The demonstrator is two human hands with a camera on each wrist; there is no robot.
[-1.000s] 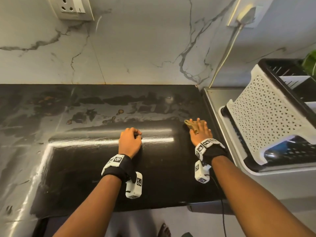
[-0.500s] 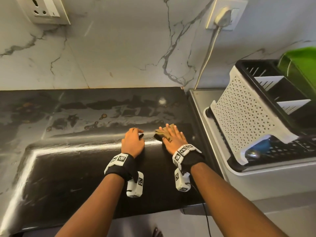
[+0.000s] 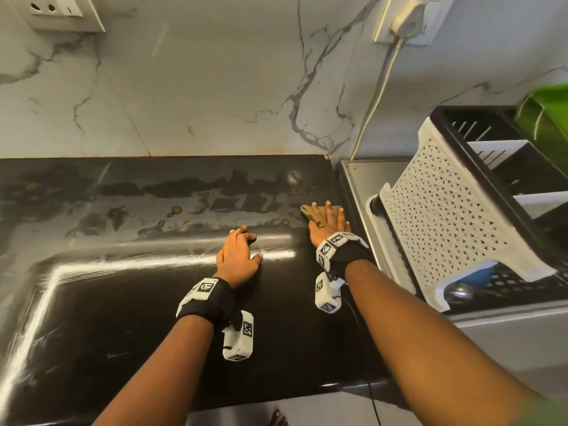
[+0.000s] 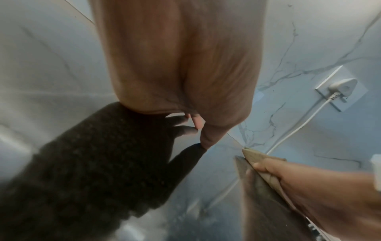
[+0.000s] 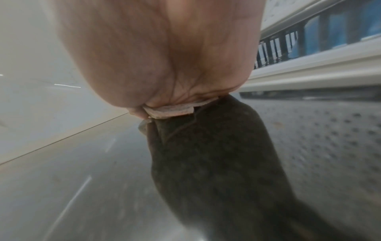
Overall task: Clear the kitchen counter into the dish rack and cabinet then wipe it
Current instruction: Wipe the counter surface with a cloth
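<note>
Both forearms reach over the front edge of the black bench (image 3: 129, 318), each wrist wearing a black strap with a white tagged block. Left hand (image 3: 236, 256) rests on the bench near its middle, grip slack and holding nothing: fingers loosely bent, thumb out to the side, tips touching the glossy surface beside a bright strip of reflected light. In the left wrist view the palm sits low over its own dark reflection. Right hand (image 3: 330, 224) lies farther back and to the right, just beside the steel ledge that bounds the bench. Its grip is wide and flat, fingers straight, pressing a tan cloth (image 3: 313, 210) onto the bench; the cloth's edge pokes out ahead of and to the left of the fingers. Right wrist view confirms a thin folded edge of the cloth (image 5: 171, 111) pinned under the palm. Beyond the hands the bench shows smeared, dull patches and a few small brown spots. To the right, on the steel ledge, stands the dish rack (image 3: 455, 216), white perforated side over a black tray, something blue underneath. A green object (image 3: 544, 115) shows at the far right edge, blurred. Behind everything, the marble wall (image 3: 215, 87), with a socket plate upper left and a white plug (image 3: 407, 18) with its cord running down toward the rack.
</note>
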